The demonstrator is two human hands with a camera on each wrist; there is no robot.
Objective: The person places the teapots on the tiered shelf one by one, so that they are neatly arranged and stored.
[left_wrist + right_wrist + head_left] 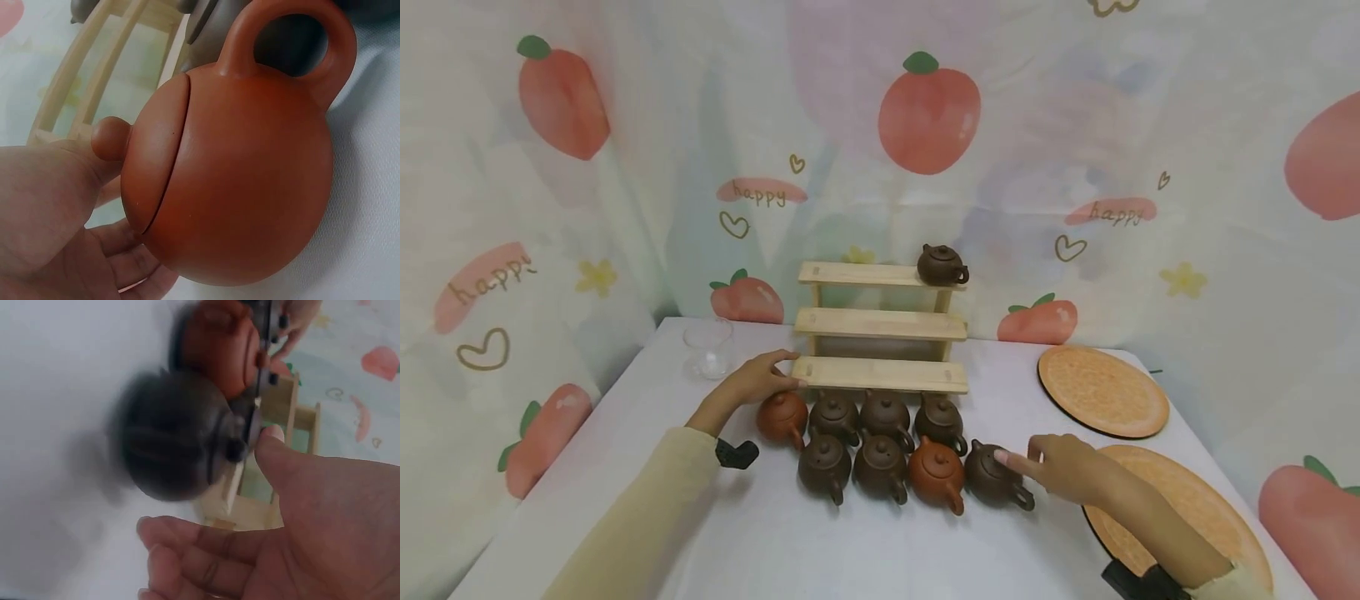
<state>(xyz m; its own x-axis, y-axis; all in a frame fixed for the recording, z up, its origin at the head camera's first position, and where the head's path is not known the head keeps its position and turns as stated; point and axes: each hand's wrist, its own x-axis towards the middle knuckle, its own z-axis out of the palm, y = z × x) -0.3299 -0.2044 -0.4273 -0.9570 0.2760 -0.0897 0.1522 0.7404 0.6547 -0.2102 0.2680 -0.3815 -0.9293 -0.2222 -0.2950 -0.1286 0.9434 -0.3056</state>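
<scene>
Where the head camera looks down, the right hand [1063, 468] comes in at four o'clock beside a dark teapot [992, 477] at five, which ends the nearer of two rows on the white table [760, 542]. At eight, the left hand [754, 381] is set about the nine-o'clock end of the lowest shelf of a wooden rack [880, 323], just beyond a reddish teapot [781, 417]; whether it grips the wood, I cannot tell. One further teapot [942, 265] stands on the rack's top shelf, at two.

Through the left wrist camera, the reddish teapot fills the middle, its handle [234, 56] toward one o'clock, while fingers show behind it at seven.

In the right wrist camera, the dark teapot is blurred toward ten; thumb and fingers stand wide, not closed round it, and contact is unclear. It looks like smooth fired clay: probably stiff, fairly light, slippery and breakable. Best held round the belly, thumb steadying the lid.
</scene>
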